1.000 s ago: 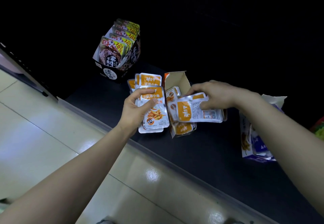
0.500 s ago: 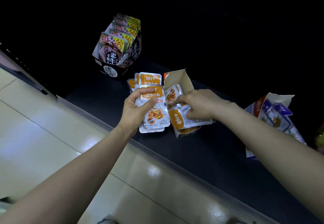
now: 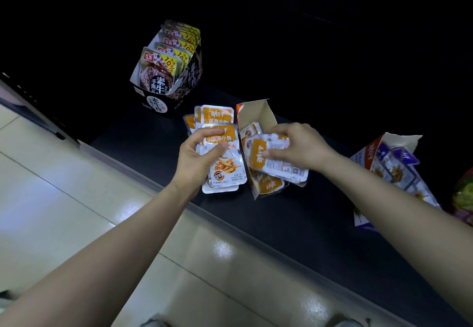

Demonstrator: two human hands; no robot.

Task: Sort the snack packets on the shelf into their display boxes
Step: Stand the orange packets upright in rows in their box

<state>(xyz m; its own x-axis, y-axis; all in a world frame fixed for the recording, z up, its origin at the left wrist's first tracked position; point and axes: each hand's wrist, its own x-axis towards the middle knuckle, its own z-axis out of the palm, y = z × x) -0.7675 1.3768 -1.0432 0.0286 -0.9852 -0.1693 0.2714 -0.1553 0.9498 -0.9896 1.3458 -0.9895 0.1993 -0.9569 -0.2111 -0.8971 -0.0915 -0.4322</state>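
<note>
Two bundles of packets are in your grip above the dark shelf. Your left hand holds a stack of orange fish-snack packets. The long axis of the stack runs from the shelf's front edge toward its back, with the orange headers pointing away from you and the printed faces up. The thumb lies across the top packet and the fingers curl over the stack's far left edge, so the lower half hangs free below the hand. The packets are flat, glossy pouches with silver crimped borders and rounded corners.

Your right hand pinches a single packet of the same kind. It is turned crosswise, with its long axis left to right, its orange end toward your left hand and its text-covered back up. The thumb presses on top and the other fingers close around the far edge. This packet sits over the open orange display box, a cardboard carton lying lengthwise front to back with its plain flap raised at the far end. More orange pouches lie inside it.

Several more orange packets lie on the shelf just behind the left-hand stack. A black display box stands upright at the far left, filled with a row of dark pouches. A purple display box leans at the right. Glossy pale floor tiles lie below the shelf edge.
</note>
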